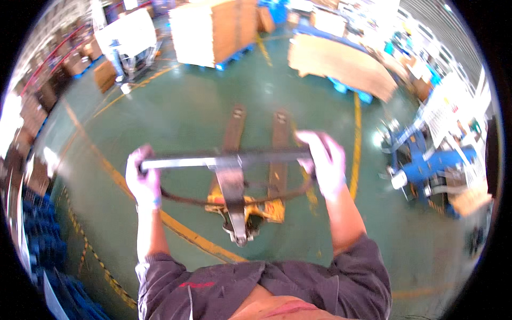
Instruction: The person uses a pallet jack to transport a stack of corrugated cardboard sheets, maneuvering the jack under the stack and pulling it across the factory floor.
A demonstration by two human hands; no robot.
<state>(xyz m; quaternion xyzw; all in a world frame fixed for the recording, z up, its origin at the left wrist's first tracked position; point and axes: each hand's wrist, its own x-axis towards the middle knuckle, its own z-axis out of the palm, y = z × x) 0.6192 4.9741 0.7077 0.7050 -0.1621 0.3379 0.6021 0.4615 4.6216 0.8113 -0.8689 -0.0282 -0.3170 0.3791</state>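
While two hands grip its handle, a pallet truck (273, 212) stands on the green floor (176, 117) right in front of the person.
The left hand (143, 178) has its fingers closed around the left end of the straight bar (189, 161), and the right hand (328, 160) has its fingers grasping the right end; a dark curved strip (184, 201) bows beneath, between them. Two forks (233, 130) reach toward the far side, side by side. A yellow floor line (197, 242) slants past on the left. Farther off stand a tall cardboard stack (234, 32) and, to its right, flat brown sheets (336, 61), both on blue pallets (234, 56). Blurred blue equipment (442, 162) sits well apart on the right.
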